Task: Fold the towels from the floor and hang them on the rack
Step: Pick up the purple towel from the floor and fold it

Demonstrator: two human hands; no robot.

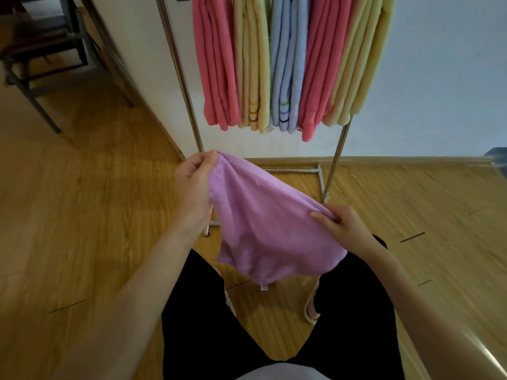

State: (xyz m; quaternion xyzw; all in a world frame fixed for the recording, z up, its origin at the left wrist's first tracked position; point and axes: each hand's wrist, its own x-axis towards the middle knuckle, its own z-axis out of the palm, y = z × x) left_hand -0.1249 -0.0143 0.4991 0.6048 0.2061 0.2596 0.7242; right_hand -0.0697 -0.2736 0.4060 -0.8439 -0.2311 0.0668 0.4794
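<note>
Wooden floor (82,204) runs to a white wall where the rack (186,86) carries five bunches of folded towels: two pink (216,64), two yellow (253,64) and one blue (288,64). One purple towel (263,223) sags between the two grips, off the floor: left hand (193,187) pinches its upper corner, right hand (343,229) pinches the nearer corner, lower down.

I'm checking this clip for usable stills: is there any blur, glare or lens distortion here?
Head view: the metal rack poles bow outward, a wide-angle distortion; the wooden floor at right is streaked with motion blur; glare shines at the lower right edge; the fluffy purple towel and both hands are fairly sharp.
</note>
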